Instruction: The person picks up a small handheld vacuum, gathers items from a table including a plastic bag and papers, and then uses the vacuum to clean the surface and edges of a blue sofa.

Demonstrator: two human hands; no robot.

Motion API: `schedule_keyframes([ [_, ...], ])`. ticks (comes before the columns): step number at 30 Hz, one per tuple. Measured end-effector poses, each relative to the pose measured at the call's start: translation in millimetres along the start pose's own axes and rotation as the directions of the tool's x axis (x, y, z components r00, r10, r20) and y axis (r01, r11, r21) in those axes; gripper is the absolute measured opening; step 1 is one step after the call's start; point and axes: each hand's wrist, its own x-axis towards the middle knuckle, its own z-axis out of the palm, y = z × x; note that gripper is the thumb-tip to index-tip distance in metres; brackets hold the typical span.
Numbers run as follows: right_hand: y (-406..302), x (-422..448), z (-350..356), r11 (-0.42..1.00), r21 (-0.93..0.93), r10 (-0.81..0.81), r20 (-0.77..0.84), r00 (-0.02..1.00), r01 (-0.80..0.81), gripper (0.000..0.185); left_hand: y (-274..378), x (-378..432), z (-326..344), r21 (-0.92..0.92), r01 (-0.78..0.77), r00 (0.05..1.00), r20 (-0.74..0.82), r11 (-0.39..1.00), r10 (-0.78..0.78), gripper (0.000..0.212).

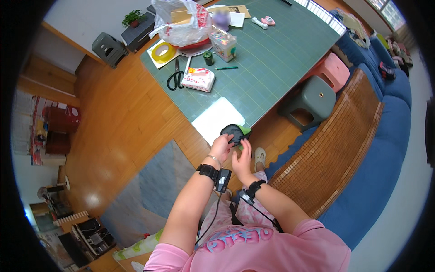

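Note:
A small black and green fabric item (232,132) is at the near corner of the green table, over the edge of a white sheet (217,114). My left hand (221,147) grips its near side between thumb and fingers. My right hand (242,157) is at its right side, fingers bent and partly spread; whether the fingertips press on it I cannot tell. Further up the table are a white packet with red print (198,81), black-handled scissors (176,76), a green pencil (226,68) and a small dark green jar (208,58).
A roll of yellow tape (158,57), a plastic bag (183,32) and a clear box of colourful beads (224,42) stand at the table's far left. Right of the table are a grey-green stool (314,98), a pink stool (334,72) and a blue sofa (384,142) with a brown mat (333,146).

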Motion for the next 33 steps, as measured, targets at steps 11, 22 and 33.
schedule_keyframes([
  [11, -28, 0, 74, 0.943, 0.11, 0.313, 0.013, 0.95, -0.313, 0.072, -34, -24, -77, 0.541, -0.375, 0.824, -0.178, 0.753, 0.538, 0.03],
  [22, 34, 105, 43, 0.963, 0.127, 0.268, -0.334, 0.904, -0.238, 0.062, -11, -10, -26, 0.892, -0.451, 0.608, 0.301, 0.008, 0.735, 0.031],
  [33, 115, 261, -39, 0.935, 0.25, 0.345, -0.466, 0.815, -0.253, 0.063, -5, 44, 20, 0.793, -0.267, 0.555, 0.591, -0.548, 0.585, 0.053],
])
